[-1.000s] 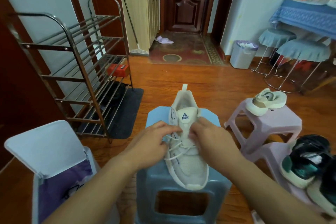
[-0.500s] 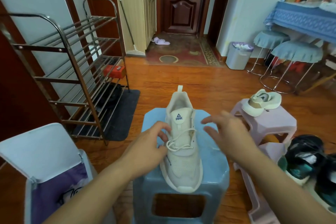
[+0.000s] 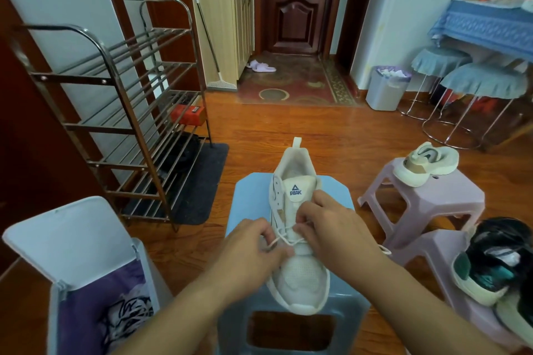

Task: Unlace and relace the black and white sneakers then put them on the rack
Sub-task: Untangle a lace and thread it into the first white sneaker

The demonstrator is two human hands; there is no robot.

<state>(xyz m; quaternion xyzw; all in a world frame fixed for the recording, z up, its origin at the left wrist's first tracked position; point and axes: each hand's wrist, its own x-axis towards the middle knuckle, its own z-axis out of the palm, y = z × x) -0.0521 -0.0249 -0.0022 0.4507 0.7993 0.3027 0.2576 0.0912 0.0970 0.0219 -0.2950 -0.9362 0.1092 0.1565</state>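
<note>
my left hand and right hand pinch the white lace over the white sneaker on the blue stool; i should pull evenly, keeping crossings flat.

Left hand, right hand, fingers curled, pinching

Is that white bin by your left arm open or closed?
Open. The white bin's lid is tipped up and back, so the purple liner inside shows.
</note>
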